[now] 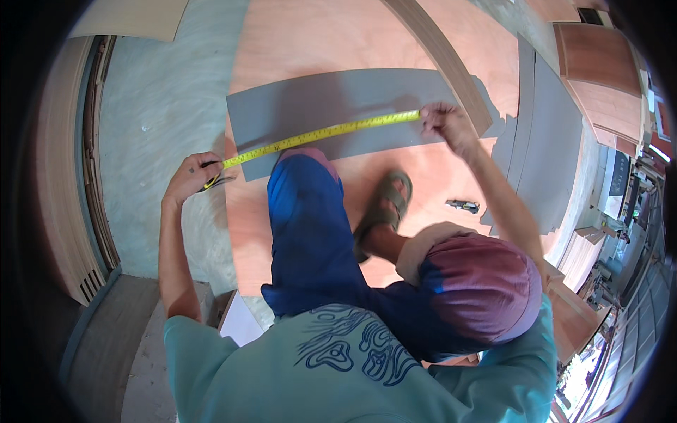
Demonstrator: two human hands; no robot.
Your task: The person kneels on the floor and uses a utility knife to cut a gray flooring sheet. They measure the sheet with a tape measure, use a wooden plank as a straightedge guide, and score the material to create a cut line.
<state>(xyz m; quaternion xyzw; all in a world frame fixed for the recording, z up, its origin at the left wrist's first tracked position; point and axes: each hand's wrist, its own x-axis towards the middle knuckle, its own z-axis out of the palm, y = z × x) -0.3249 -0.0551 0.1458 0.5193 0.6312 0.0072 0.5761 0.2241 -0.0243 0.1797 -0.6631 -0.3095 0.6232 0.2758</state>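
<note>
- Boards (67, 162) of wood stand along the far left.
- Left hand (187, 178): grip wrapped around the case of the yellow tape measure (331, 132), just beside the grey sheet's left end.
- Grey sheet (254, 106) lies on pinkish plywood (250, 42); the tape's blade stretches above it, slanting up to the right.
- Sandal (390, 201), olive, is on the person's foot, over the plywood.
- Right hand (451, 129): fingertips pinching the blade's free end.
- Wooden plank (444, 60) lies across the sheet, near the right hand.
- Small silver-and-black tool (463, 206), kind unclear, lies below that hand.
</note>
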